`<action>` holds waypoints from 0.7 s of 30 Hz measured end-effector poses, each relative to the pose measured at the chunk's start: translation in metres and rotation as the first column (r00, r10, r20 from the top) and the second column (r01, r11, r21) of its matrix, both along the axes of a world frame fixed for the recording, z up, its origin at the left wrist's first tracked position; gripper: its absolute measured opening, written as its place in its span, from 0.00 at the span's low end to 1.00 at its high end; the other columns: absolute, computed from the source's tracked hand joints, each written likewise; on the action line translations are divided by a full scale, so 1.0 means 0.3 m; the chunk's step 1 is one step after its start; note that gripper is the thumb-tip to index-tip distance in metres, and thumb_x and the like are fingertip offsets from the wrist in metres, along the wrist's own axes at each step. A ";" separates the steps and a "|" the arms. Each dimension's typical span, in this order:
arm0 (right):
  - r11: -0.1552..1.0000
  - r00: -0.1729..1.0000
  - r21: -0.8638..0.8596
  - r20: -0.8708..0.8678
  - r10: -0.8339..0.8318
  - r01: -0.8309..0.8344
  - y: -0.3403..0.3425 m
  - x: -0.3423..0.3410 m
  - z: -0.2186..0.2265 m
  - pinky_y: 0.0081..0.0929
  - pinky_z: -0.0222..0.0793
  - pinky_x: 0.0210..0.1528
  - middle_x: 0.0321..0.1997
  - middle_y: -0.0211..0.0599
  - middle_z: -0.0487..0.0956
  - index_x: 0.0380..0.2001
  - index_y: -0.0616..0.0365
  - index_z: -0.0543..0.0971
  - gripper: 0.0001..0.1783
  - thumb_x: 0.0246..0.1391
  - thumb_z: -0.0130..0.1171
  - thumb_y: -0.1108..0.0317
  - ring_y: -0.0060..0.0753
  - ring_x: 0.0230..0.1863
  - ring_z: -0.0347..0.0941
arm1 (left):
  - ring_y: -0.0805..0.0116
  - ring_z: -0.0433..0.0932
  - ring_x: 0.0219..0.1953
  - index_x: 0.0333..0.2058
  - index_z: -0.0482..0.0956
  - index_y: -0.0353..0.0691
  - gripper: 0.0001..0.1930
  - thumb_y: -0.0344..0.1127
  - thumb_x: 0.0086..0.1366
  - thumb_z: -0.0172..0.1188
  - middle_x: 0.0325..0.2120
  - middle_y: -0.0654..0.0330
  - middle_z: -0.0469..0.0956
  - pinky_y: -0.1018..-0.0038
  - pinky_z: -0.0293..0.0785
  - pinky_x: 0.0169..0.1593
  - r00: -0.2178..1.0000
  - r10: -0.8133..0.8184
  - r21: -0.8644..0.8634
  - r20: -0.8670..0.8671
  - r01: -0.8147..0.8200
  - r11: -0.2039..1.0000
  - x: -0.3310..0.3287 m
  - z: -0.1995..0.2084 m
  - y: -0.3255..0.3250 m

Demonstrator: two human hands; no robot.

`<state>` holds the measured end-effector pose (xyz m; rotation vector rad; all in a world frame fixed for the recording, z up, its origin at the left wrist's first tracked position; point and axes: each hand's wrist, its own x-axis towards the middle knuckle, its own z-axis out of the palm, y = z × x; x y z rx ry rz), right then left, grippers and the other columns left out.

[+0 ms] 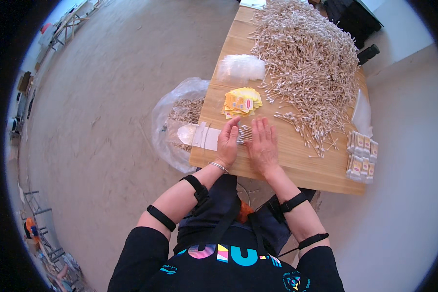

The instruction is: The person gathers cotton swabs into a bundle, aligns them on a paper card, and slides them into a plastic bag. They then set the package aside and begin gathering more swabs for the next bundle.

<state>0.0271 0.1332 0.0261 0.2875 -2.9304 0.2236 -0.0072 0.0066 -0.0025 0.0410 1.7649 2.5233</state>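
Observation:
A small row of cotton swabs (245,133) lies on the wooden table between my two hands. My left hand (227,143) stands on its side at the left ends of these swabs, its fingers slightly curved and not wrapped round anything. Flat over their right ends rests my right hand (264,145), fingers stretched out and covering part of the row. Just beyond my hands is a pile of yellow and orange printed cards (242,102). A large heap of loose cotton swabs (309,63) spreads from the far end of the table toward my right hand.
Clear plastic bags (242,67) lie behind the cards. Filled small packs (361,156) stand at the table's right edge. A white holder (205,136) sits at the left edge, above a big plastic sack (163,117) with swabs inside. A wall (404,126) rises at the right.

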 end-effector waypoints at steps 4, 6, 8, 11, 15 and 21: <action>0.997 0.978 0.030 0.197 0.066 -0.073 -0.034 0.017 0.011 0.45 0.31 0.71 0.69 0.53 0.50 0.64 0.67 0.51 0.47 0.51 0.54 0.46 0.50 0.72 0.39 | 0.72 0.67 0.50 0.54 0.68 0.32 0.19 0.39 0.70 0.45 0.48 0.58 0.72 0.76 0.62 0.55 0.999 0.006 -0.047 -0.048 -0.008 0.999 0.001 -0.002 -0.009; 0.996 0.977 0.078 0.214 0.012 -0.029 -0.023 -0.015 -0.010 0.46 0.29 0.71 0.70 0.56 0.46 0.63 0.70 0.50 0.54 0.47 0.55 0.38 0.53 0.72 0.36 | 0.71 0.67 0.52 0.54 0.67 0.32 0.19 0.39 0.70 0.45 0.49 0.58 0.72 0.76 0.62 0.56 0.999 -0.009 -0.053 -0.040 0.007 0.999 0.002 0.015 0.002; 0.998 0.978 0.066 0.210 -0.002 -0.013 -0.013 -0.039 -0.017 0.47 0.28 0.71 0.70 0.56 0.46 0.63 0.70 0.50 0.54 0.48 0.53 0.38 0.53 0.72 0.36 | 0.70 0.67 0.53 0.54 0.67 0.31 0.20 0.39 0.70 0.45 0.50 0.57 0.71 0.75 0.61 0.57 0.999 -0.018 -0.063 -0.035 0.016 0.998 0.002 0.020 0.002; 0.997 0.980 0.071 0.198 -0.007 -0.008 -0.015 -0.049 -0.013 0.48 0.28 0.71 0.70 0.56 0.46 0.63 0.71 0.49 0.53 0.49 0.52 0.38 0.52 0.72 0.37 | 0.71 0.67 0.53 0.54 0.67 0.31 0.20 0.39 0.70 0.44 0.50 0.56 0.71 0.75 0.61 0.57 0.998 -0.005 -0.078 -0.057 0.000 0.997 0.003 0.010 -0.009; 0.995 0.973 0.091 0.231 0.028 -0.051 -0.015 -0.017 -0.018 0.48 0.29 0.71 0.70 0.54 0.47 0.64 0.68 0.49 0.50 0.51 0.51 0.41 0.51 0.72 0.37 | 0.72 0.66 0.54 0.54 0.66 0.33 0.20 0.41 0.71 0.44 0.50 0.58 0.70 0.75 0.60 0.59 0.999 -0.015 -0.042 -0.036 0.014 0.999 0.004 0.001 -0.006; 0.989 0.992 -0.137 0.118 -0.039 0.056 -0.003 0.026 -0.011 0.47 0.29 0.71 0.70 0.50 0.47 0.65 0.64 0.50 0.46 0.53 0.51 0.45 0.50 0.72 0.36 | 0.73 0.67 0.51 0.53 0.68 0.33 0.19 0.40 0.71 0.44 0.48 0.58 0.72 0.76 0.62 0.55 1.000 0.023 -0.006 -0.015 -0.023 1.000 -0.001 -0.004 0.002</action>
